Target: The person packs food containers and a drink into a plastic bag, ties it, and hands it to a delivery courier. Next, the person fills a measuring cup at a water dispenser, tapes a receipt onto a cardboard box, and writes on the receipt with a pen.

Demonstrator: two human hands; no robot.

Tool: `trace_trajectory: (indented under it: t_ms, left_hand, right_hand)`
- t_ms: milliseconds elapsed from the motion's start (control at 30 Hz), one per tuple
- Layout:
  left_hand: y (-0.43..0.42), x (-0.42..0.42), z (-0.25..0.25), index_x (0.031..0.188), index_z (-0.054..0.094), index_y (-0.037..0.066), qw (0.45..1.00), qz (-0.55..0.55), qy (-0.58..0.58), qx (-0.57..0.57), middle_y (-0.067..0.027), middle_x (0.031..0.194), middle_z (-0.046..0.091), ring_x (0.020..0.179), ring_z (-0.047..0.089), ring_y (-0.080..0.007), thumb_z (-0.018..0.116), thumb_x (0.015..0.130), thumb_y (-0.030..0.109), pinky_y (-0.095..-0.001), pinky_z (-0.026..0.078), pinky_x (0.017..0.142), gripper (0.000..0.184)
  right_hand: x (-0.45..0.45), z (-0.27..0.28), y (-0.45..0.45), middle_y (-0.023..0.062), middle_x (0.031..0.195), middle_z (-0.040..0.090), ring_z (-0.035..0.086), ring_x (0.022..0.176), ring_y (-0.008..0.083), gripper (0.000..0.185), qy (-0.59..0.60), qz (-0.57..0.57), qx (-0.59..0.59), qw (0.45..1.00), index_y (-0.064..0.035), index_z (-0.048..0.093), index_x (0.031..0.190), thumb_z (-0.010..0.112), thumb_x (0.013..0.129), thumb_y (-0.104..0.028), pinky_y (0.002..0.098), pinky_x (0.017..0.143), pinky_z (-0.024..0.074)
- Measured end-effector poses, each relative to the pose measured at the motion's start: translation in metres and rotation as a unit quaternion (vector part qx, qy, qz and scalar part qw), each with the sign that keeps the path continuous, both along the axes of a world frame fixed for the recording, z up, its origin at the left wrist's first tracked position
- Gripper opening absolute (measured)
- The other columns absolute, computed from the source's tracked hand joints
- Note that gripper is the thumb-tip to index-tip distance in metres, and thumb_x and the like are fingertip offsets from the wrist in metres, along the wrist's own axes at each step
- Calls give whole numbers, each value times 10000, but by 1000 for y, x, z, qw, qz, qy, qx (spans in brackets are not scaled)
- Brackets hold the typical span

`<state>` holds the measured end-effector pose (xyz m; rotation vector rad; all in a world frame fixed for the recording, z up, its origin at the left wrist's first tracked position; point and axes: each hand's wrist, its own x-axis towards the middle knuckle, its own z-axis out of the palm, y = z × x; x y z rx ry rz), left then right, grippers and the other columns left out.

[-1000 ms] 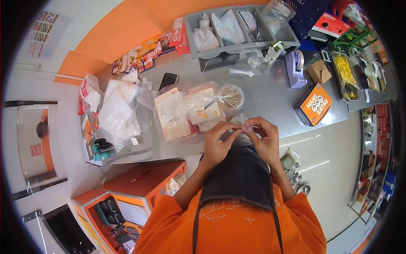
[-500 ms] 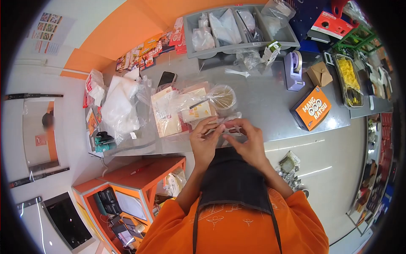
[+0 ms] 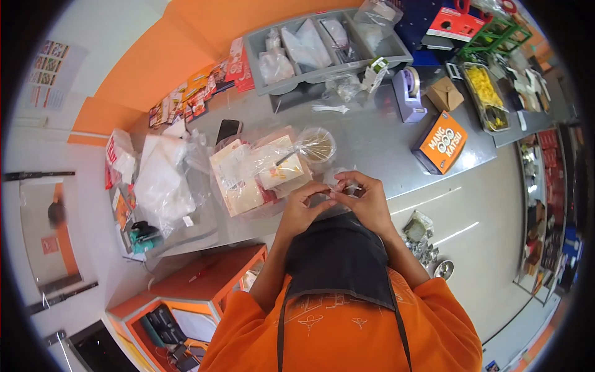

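A clear plastic bag [image 3: 251,155] lies on the steel table, with paper food boxes [image 3: 229,177] and a round clear-lidded tub [image 3: 317,146] inside it. At its near edge, my left hand [image 3: 305,209] pinches a bit of thin clear plastic between thumb and fingertips. My right hand [image 3: 365,197] is closed on the same plastic, its fingertips meeting those of the left. This plastic appears to be the bag's end, partly hidden by my fingers. A dark thin strip lies over the boxes.
A black phone [image 3: 229,130] lies behind the bag, with a stack of white plastic bags [image 3: 164,177] to the left. A grey divided bin [image 3: 273,90] stands at the back. Rightward are a tape dispenser [image 3: 409,96], a brown box [image 3: 445,94] and an orange box [image 3: 441,144].
The view has turned and shifted a little, so the table appears tilted. My hands have drawn closer together, and the right fingers have closed in on the plastic.
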<state>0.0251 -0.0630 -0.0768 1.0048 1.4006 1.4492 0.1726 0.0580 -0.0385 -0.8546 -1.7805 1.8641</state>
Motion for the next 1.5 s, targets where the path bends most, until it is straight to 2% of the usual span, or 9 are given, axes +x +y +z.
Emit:
trace_trajectory:
  t_ms: [133, 367, 567, 833, 933, 1033, 1167, 1267, 1500]
  left_hand:
    - [4, -10, 2, 1141, 640, -13, 997, -49, 56, 12, -63, 1049, 641, 966, 582, -130, 678, 899, -25, -289, 456, 872, 245]
    - [1, -2, 0, 1006, 599, 28, 992, -53, -112, -27, 0, 919, 558, 879, 517, -69, 593, 995, 87, -248, 416, 811, 60]
    - [7, 1, 4, 1075, 564, 31, 979, 33, -194, 60, -26, 940, 588, 901, 543, -101, 508, 1048, 145, -258, 413, 866, 129]
    - [21, -2, -11, 1229, 551, -6, 988, -7, -148, 51, -21, 918, 587, 880, 547, -83, 524, 1046, 204, -245, 439, 780, 280]
    - [22, 1, 3, 1191, 589, 5, 992, -27, -120, -17, -42, 908, 610, 861, 573, -144, 562, 1014, 198, -282, 456, 762, 263]
    - [23, 9, 7, 1098, 633, 0, 984, -120, 80, 105, -132, 788, 602, 742, 568, -248, 566, 989, 169, -334, 464, 694, 211]
    - [33, 3, 14, 853, 587, -60, 982, -119, 140, 29, -228, 627, 518, 563, 526, -382, 557, 1000, 214, -439, 438, 579, 313]
    - [33, 4, 2, 953, 639, -43, 989, -99, 103, 24, -127, 603, 498, 547, 429, -191, 475, 1055, 290, -373, 398, 541, 386]
    - [35, 12, 6, 1087, 640, -69, 989, -36, 18, -140, -118, 686, 588, 633, 567, -160, 369, 1088, 349, -343, 465, 620, 498]
  right_hand:
    - [8, 7, 6, 31, 911, 665, 618, 846, 88, 346, 4, 5, -100, 995, 21, 639, 1167, 730, 835, 55, 241, 762, 518]
    - [8, 14, 2, 25, 939, 673, 627, 890, 89, 331, 23, 12, -103, 994, 13, 622, 1202, 701, 880, 22, 253, 845, 504]
    - [12, 43, 8, 110, 957, 706, 675, 865, 207, 300, -193, -69, 211, 956, 47, 624, 1163, 685, 871, 18, 302, 738, 506]
    - [10, 56, 2, 106, 789, 573, 589, 685, 223, 74, -113, 45, 284, 951, 37, 663, 893, 712, 856, -5, 338, 629, 471]
    - [11, 56, 0, 108, 799, 581, 587, 680, 214, 76, -130, 84, 262, 953, 33, 667, 863, 731, 832, 6, 329, 613, 467]
    - [8, 59, 5, 114, 850, 611, 615, 694, 220, 86, -134, 139, 269, 943, 31, 693, 862, 746, 823, -24, 340, 631, 479]
    - [-3, 58, 10, 129, 953, 664, 657, 817, 248, 229, -26, 31, 324, 945, 6, 708, 1046, 749, 824, -29, 299, 714, 498]
    - [10, 36, 15, 142, 981, 673, 668, 845, 261, 271, -76, 69, 332, 938, 7, 693, 1092, 738, 826, -16, 308, 724, 509]
    - [5, 48, -26, 150, 805, 673, 663, 686, 265, 102, -135, -12, 275, 952, 50, 702, 932, 690, 830, 51, 332, 650, 513]
